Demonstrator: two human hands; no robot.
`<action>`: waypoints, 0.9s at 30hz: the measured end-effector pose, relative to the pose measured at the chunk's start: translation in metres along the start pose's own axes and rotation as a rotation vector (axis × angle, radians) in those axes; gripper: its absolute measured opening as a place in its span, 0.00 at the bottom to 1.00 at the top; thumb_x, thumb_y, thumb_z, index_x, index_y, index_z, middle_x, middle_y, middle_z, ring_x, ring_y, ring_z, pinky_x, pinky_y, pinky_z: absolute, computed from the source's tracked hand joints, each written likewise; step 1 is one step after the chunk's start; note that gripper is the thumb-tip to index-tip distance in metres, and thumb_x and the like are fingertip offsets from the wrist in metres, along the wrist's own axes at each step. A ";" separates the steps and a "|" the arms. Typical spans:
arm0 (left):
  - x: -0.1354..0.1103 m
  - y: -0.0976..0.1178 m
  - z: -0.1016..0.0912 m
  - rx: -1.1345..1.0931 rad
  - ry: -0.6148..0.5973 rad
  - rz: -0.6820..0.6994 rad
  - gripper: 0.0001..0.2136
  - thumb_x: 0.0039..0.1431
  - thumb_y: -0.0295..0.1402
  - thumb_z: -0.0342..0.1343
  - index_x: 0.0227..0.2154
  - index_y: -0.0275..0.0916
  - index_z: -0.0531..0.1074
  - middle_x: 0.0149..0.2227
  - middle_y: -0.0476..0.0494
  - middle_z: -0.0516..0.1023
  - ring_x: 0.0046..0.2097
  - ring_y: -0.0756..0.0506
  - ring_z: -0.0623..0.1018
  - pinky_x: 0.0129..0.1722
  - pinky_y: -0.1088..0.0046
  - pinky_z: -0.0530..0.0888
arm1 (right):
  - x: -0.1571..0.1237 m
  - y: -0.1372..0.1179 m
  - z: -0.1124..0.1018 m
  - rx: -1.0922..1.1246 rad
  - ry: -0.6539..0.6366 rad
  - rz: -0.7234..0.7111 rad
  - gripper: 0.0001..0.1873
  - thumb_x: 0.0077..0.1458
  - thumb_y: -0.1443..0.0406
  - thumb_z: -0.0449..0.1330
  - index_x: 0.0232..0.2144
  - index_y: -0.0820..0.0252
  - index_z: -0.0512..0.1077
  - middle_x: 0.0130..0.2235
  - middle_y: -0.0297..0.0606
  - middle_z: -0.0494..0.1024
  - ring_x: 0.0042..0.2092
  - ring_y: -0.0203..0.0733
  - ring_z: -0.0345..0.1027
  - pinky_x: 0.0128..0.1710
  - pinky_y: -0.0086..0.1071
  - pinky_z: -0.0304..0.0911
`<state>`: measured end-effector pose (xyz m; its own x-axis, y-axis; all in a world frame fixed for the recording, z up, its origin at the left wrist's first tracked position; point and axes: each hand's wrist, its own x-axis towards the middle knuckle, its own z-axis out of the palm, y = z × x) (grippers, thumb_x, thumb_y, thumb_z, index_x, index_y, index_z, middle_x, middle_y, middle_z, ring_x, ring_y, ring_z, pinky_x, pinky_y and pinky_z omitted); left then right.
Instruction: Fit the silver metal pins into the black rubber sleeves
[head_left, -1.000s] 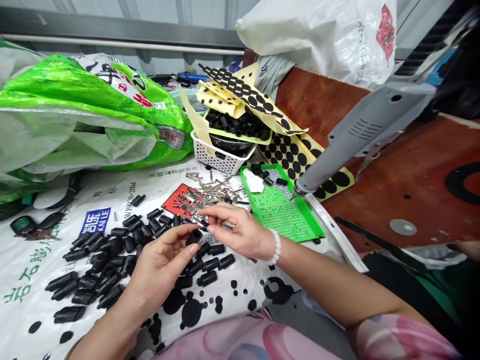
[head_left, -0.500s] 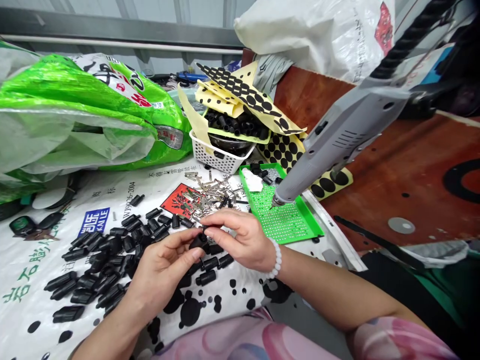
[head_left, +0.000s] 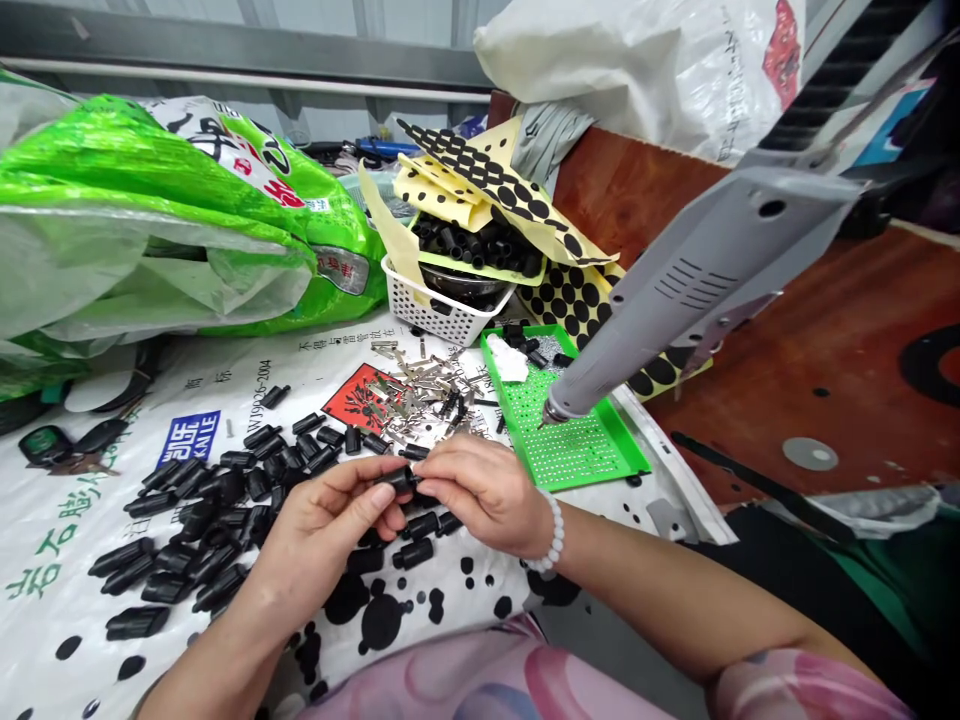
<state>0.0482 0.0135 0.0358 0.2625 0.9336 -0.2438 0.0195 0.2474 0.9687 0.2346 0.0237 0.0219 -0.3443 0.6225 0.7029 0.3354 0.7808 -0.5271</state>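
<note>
Holding, left hand: left hand (head_left: 322,515) below centre, thumb and index clamped on a black cap (head_left: 399,480); remaining fingers curled underneath.
Working, right hand: right hand (head_left: 491,495), just right of it, thumb and fingertips together on a small dark bit (head_left: 419,480) at the cap's right end.
Hidden: fingers cover much of both pieces; can't tell if the bit belongs to the cap.
Cut off: patterned sleeve (head_left: 802,680) lower right, green bag (head_left: 225,230) at left edge.
Hard to make out: dark upper right corner; cable (head_left: 840,75) above the grey tool (head_left: 675,290) blurred.
Grey tool: tilted, tip over green tray (head_left: 589,440), right of centre; contact unclear.
Surface: printed white sheet (head_left: 45,510), black dots in the lower part; loose black caps (head_left: 225,490) left of the hands, thin metal strips (head_left: 427,395) above them, keys (head_left: 94,462) far left.
Behind: white basket (head_left: 442,318), dotted yellow sheets (head_left: 517,190), upper centre.
Room: ribbed grey wall (head_left: 420,28) along top, brown board (head_left: 847,340) at right.
</note>
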 end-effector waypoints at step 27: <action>-0.009 -0.006 0.008 0.460 0.163 0.328 0.10 0.54 0.33 0.54 0.38 0.41 0.76 0.27 0.49 0.77 0.28 0.49 0.76 0.32 0.76 0.72 | -0.012 -0.020 0.010 0.157 0.023 0.395 0.05 0.56 0.67 0.54 0.28 0.62 0.67 0.26 0.34 0.70 0.28 0.34 0.64 0.29 0.28 0.62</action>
<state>0.0537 0.0009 0.0322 0.1739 0.9793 0.1031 0.3887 -0.1645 0.9065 0.2235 0.0014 0.0194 -0.1956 0.8757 0.4415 0.2998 0.4821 -0.8232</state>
